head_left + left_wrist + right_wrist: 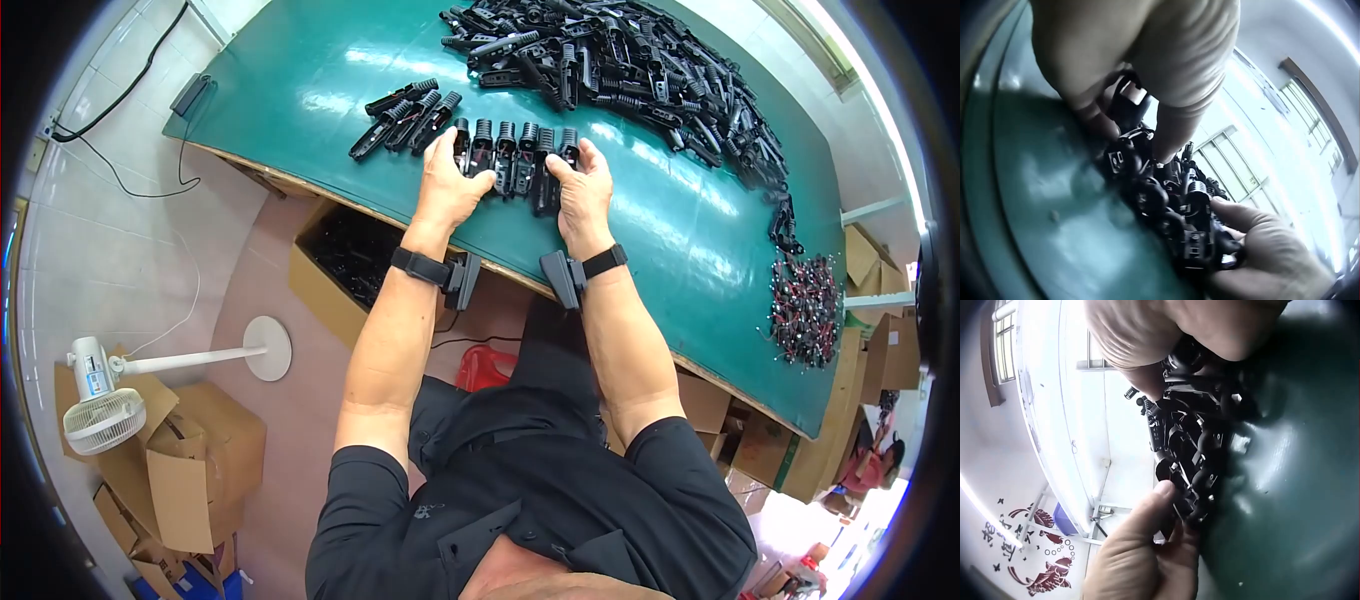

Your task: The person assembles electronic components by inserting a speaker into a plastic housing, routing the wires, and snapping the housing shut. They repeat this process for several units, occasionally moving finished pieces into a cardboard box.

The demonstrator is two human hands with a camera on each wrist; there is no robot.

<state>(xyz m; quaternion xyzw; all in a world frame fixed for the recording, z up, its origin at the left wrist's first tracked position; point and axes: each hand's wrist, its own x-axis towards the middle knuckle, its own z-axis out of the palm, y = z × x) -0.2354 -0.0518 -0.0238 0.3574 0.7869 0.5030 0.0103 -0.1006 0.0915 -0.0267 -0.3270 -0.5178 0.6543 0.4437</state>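
Several black ribbed-ended parts (504,160) stand side by side in a row on the green table, between the two hands. At the row's left end the left hand (448,190) grips the outermost part, its thumb reaching across the near side. The right hand (585,198) holds the right end, thumb in front and fingers behind. In the left wrist view, the left hand (1141,50) covers part of the row (1147,197), with the right hand (1272,253) at the far end. The right wrist view shows the right hand (1179,331) above and the left hand (1141,550) pinching the far end.
A few similar black parts (384,130) lie left of the row. A large heap of them (640,70) covers the table's far side. Small red-and-black wired pieces (803,310) are piled at the right. An open carton (318,270) stands below the front edge; a white fan (104,410) is at left.
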